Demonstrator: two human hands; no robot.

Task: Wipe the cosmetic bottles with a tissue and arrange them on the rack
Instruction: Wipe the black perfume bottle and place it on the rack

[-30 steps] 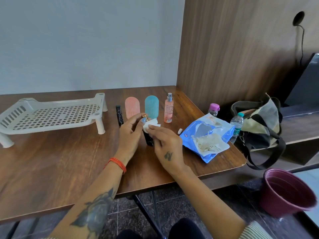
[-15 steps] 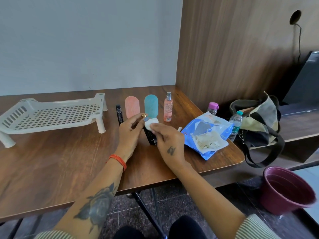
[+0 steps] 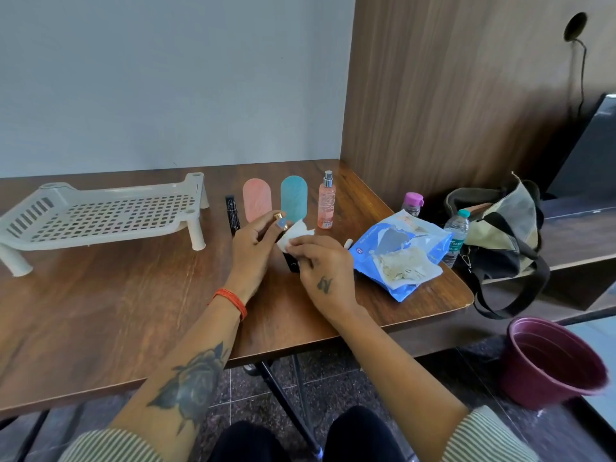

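My left hand [image 3: 253,243] grips a slim black bottle [image 3: 290,263] with a gold cap, held tilted over the wooden table [image 3: 100,311]. My right hand [image 3: 321,265] pinches a white tissue [image 3: 293,234] against the bottle's upper part. Behind them stand a black tube [image 3: 232,213], a pink bottle [image 3: 256,200], a teal bottle [image 3: 294,196] and a peach spray bottle [image 3: 326,201]. The white slotted rack [image 3: 100,215] sits at the table's left with nothing on it.
A blue tissue pack [image 3: 396,255] lies open at the table's right corner, a small white cap [image 3: 347,244] beside it. Off the table edge are a pink-capped bottle [image 3: 412,203], a water bottle [image 3: 456,238], a bag [image 3: 500,235] and a maroon bucket [image 3: 550,361].
My right hand has slid the tissue along the black bottle, and the tissue now sticks up between my hands. The bottle stays in my left hand.
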